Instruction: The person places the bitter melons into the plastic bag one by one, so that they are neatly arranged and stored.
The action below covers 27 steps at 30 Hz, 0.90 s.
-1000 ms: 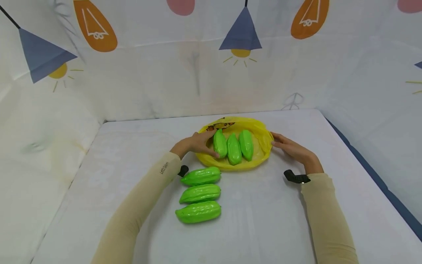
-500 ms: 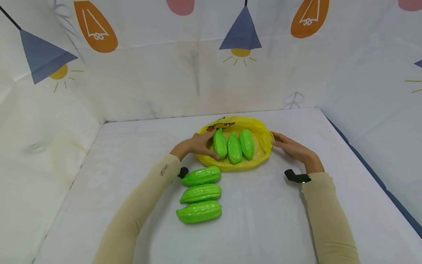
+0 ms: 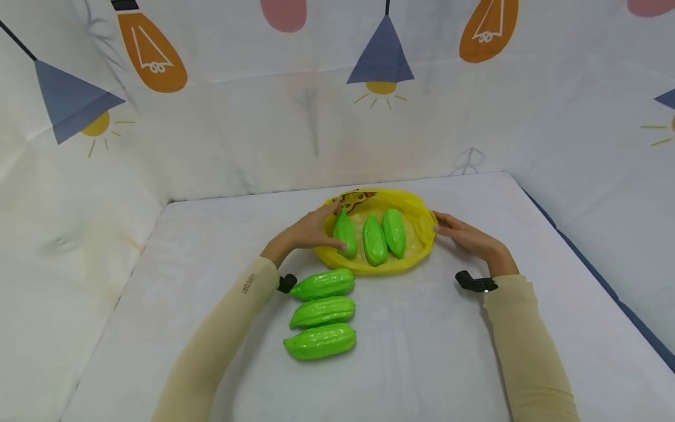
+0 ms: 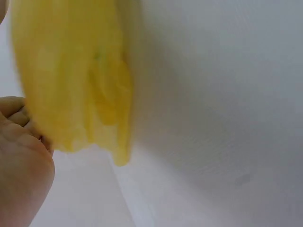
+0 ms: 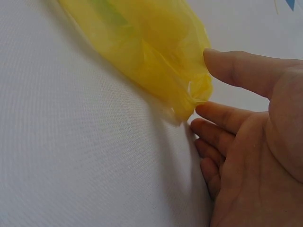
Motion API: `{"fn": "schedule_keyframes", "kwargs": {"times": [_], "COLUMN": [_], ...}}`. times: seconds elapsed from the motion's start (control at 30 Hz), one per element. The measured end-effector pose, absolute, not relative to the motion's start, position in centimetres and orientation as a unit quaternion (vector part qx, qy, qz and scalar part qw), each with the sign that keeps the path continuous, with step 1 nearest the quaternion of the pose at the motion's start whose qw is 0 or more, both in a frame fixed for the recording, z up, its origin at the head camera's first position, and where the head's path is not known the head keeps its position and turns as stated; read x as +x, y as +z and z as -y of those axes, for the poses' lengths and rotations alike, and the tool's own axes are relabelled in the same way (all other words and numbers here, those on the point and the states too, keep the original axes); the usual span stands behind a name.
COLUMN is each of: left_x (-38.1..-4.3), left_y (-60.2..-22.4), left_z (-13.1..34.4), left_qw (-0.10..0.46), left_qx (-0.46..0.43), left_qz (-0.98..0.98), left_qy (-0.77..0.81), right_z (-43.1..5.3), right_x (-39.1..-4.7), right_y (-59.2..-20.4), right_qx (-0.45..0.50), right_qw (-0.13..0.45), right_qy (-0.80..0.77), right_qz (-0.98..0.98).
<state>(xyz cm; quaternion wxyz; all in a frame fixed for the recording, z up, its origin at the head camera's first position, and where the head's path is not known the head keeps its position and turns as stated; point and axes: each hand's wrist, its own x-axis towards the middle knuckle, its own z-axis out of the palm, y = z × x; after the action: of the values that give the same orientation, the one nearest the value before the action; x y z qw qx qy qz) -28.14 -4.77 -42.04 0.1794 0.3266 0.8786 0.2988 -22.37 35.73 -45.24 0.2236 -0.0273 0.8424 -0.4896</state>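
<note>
In the head view my left hand (image 3: pixel 308 230) grips the leftmost green fruit (image 3: pixel 345 234), shiny and ridged with a pointed end, thumb on the near side and fingers on the far side. Two like fruits (image 3: pixel 375 241) lie beside it in the opened yellow plastic bag (image 3: pixel 416 246). My right hand (image 3: pixel 469 237) is at the bag's right rim. The right wrist view shows its thumb (image 5: pixel 236 68) and forefinger straight and apart, tips touching the yellow film. From the left wrist, the bag's wall (image 4: pixel 66 71) hides the fruit.
Three more green fruits (image 3: pixel 321 313) lie in a row on the white table (image 3: pixel 411 363), just in front of the bag and close to the left wrist. A white printed cloth wall (image 3: pixel 237 129) stands behind the table and along both sides.
The left hand has shifted slightly left with the leftmost fruit, opening a gap between it and the middle fruit. The right hand stays at the bag's rim.
</note>
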Motion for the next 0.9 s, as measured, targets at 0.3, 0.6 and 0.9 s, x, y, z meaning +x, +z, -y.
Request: {"fn": "schedule_keyframes", "kwargs": {"times": [0.3, 0.6, 0.9], "left_x": [-25.6, -22.8, -18.6], "left_y": [-40.9, -41.4, -42.4], "left_z": [7.4, 9.2, 10.9], "left_qw": [0.142, 0.135, 0.131], "left_qx": [0.333, 0.346, 0.361], "left_qz": [-0.855, -0.834, -0.823], "left_qy": [0.371, 0.408, 0.418], "right_z": [-36.0, -36.3, -36.8], "right_x": [-23.0, -23.0, -22.9], "right_y": [-44.8, -45.3, -44.7], "right_qx": [-0.032, -0.032, -0.034], "right_qw": [0.224, 0.228, 0.223], "right_qy": [-0.481, -0.474, -0.464], "right_qz": [-0.847, -0.850, -0.856]}}
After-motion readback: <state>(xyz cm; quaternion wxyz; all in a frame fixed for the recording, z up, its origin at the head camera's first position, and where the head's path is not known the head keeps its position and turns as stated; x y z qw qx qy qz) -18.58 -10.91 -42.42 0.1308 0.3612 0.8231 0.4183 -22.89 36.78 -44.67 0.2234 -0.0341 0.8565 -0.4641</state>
